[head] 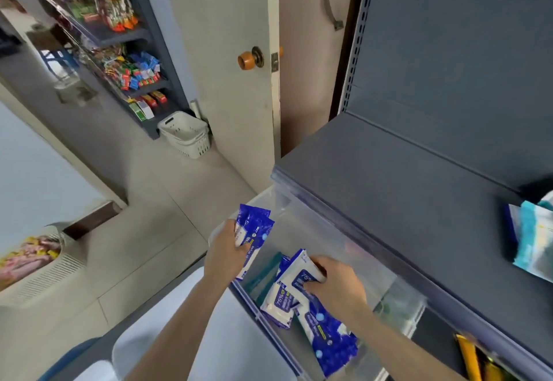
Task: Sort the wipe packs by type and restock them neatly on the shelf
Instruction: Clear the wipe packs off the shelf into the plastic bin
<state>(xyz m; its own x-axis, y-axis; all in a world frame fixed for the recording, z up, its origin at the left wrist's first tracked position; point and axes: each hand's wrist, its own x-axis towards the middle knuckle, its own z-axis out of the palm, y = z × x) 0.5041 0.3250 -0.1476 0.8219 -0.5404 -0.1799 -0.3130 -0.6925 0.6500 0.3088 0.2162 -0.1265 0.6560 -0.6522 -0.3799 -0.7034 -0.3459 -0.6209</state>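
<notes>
And the left hand (227, 250) clutched 2 blue wipe packs (254, 226) above the clear bin (266, 193) while the right hand (335, 288) pinched a 3rd pack (302, 273) down inside it, so that slick stacked pair could well have slid apart and dropped back in unsorted.

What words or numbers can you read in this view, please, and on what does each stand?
"75%": on the wipe pack the right hand grips.
"75%": on a second pack lying in the clear bin.
"Wipes": on the packs the left hand holds.
Smaller print there, the teal pack on the shelf and the snack packets: too blurred to read.
</notes>
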